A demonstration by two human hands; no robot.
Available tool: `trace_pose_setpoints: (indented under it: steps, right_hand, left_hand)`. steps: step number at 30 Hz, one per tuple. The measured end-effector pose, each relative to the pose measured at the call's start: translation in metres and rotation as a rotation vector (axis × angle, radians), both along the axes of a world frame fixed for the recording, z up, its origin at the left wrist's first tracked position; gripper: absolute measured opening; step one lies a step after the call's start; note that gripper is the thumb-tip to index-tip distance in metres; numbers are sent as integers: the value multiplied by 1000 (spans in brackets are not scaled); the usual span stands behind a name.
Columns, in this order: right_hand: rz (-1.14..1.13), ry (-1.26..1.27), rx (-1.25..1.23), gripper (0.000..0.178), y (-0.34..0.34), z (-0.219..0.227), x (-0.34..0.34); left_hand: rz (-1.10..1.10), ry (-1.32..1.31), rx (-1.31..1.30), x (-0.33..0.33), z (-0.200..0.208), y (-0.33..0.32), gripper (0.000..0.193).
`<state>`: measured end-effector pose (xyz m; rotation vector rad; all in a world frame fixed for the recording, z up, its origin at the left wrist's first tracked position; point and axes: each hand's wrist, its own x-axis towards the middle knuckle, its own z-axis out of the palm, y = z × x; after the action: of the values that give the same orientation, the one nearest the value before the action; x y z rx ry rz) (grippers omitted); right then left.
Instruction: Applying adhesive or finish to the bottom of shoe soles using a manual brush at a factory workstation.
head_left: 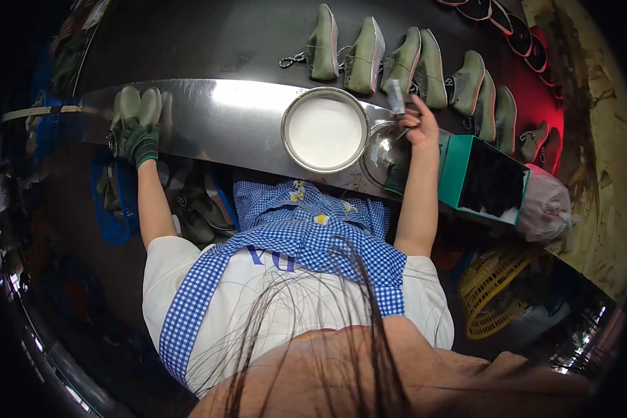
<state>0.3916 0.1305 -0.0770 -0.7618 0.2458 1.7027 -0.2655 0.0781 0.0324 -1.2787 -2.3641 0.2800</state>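
My left hand (142,144), in a green knitted glove, is closed around a pair of olive-green shoe uppers (138,106), toes pointing away from me, at the left of the metal ledge. My bare right hand (421,125) is raised at the right, pinching what looks like a small brush with a pale, flat head (396,97). Its handle is mostly hidden by the fingers. Between my hands a round metal pan (285,141) holds white liquid. Beside the pan, below my right hand, lies a shiny round dish (382,155).
Several olive shoes (364,59) stand in a row on the black belt (209,45) beyond the metal ledge (212,129). Right of my forearm are a green box (455,171) and a plastic bag (545,205). Below sit a yellow basket (491,289) and, at left, a blue crate (123,226) with shoes.
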Motion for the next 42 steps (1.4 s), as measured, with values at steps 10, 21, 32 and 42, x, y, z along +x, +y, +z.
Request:
trace_pose_setpoints:
  steps: [10, 21, 32, 42]
  right_hand:
    - [270, 327, 6, 18, 48, 16, -74]
    - [140, -235, 213, 12, -14, 39, -47]
    - [70, -1477, 743, 27, -67, 120, -122]
    - [400, -1895, 885, 38, -81, 112, -155]
  left_hand:
    - [-215, -157, 87, -24, -22, -4, 53]
    - [-386, -404, 31, 4, -27, -31, 55]
    - [-338, -170, -249, 116, -20, -6, 59]
    - [-332, -1547, 282, 72, -34, -34, 61]
